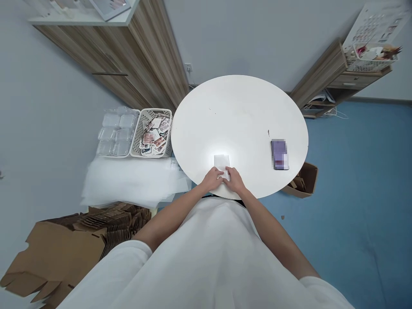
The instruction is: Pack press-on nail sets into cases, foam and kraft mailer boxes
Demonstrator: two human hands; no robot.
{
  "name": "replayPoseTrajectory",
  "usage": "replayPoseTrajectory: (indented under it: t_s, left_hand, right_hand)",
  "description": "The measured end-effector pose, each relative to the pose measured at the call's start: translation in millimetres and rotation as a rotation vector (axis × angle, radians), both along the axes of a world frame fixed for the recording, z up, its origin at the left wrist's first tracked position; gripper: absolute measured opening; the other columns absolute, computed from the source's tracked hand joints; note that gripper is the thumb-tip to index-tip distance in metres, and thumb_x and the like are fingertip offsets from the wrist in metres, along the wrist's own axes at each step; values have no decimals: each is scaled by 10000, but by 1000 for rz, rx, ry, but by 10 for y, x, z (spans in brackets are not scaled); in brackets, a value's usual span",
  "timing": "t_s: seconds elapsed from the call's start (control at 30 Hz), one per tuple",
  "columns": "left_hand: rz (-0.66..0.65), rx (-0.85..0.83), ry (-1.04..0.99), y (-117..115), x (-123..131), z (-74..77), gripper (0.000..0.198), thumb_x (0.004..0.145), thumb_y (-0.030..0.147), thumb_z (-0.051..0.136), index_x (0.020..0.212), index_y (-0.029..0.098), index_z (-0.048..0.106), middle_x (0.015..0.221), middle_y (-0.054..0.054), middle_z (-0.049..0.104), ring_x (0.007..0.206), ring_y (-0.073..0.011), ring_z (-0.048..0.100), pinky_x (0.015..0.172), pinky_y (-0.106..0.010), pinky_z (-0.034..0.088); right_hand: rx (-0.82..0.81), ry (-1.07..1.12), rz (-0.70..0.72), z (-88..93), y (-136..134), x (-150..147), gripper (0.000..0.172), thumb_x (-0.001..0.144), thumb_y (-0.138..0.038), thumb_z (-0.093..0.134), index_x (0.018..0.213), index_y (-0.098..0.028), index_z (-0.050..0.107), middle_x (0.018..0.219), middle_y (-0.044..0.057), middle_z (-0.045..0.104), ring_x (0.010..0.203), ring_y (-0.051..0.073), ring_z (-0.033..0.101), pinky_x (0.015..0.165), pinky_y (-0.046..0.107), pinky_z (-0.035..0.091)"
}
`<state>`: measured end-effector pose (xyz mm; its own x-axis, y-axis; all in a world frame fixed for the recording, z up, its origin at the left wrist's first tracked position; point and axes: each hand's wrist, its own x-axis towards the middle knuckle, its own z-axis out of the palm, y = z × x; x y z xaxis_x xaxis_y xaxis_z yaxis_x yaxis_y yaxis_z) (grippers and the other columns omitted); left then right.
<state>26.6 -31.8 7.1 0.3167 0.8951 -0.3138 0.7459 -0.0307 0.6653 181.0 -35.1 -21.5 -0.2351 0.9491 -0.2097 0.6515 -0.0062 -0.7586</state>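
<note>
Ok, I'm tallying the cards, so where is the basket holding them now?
In the head view, the white basket of cards is on the left, between the clear plastic containers and the left edge of the table, beyond the translucent sheets.

From the head, one wide view faces steeply down toward the left hand (212,179) and right hand (235,180).

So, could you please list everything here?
Table: one, white, centre
Sheet: one, whitish, table's near edge
Blurred item: one, mainly purple, table's right
Card basket: one, white, table's left
Cards: many, multicoloured, inside it
Boxes: several, clear, far left
Translucent sheets: many, whitish, left
Flattened cardboard: many, brown, lower left
Carton: one, brown, right of table
Cabinets: two, wood-grain, upper corners
Filled basket: one, white, right cabinet
Floor: one, blue, right
Shirt: one, white, bottom
Left hand: one, bare, on sheet
Right hand: one, bare, on sheet
</note>
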Motion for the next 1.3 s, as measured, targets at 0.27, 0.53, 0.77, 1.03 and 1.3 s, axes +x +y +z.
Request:
replayPoseTrajectory:
  t_s: [0.27,0.53,0.77,1.03,1.3]
  left_hand:
    - [-157,298,197,-109,28,-62,410,776,212,472,1183,261,465,1226,-87,417,1183,-254,337,979,-452,238]
    - [-112,197,-18,-8,-50,-75,406,738,261,537,1141,251,484,1254,-80,398,1175,-255,362,962,-407,305]
    - [-120,85,-135,26,-150,82,539,663,324,610,1163,213,442,1123,-82,524,1028,-246,487,926,-370,324]
    - [-127,34,-169,-233,-121,-9,341,687,342,605,1014,263,553,1081,-55,549,1131,-253,412,955,-380,261]
    - [182,-100,-181,-40,-23,-161,397,750,447,518,1068,215,462,937,-50,547,865,-209,536,730,-306,404]
  right_hand:
    - [54,3,174,81,-118,217,593,767,-208,477,1321,-220,265,1169,109,423,1059,217,441,890,424,401]
    - [120,-296,418,132,4,145,726,737,-214,560,1352,-218,175,1401,115,263,1241,283,310,924,440,369]
    - [15,-457,502,348,76,80,615,680,-228,577,1250,-184,349,1235,137,436,881,244,549,671,332,443]
    - [-71,-257,532,503,-12,245,292,706,-241,532,994,-191,531,989,60,534,821,173,536,691,285,421]
    - [-385,-182,219,471,376,154,192,788,-307,391,866,-194,524,815,33,589,606,152,556,555,275,428]
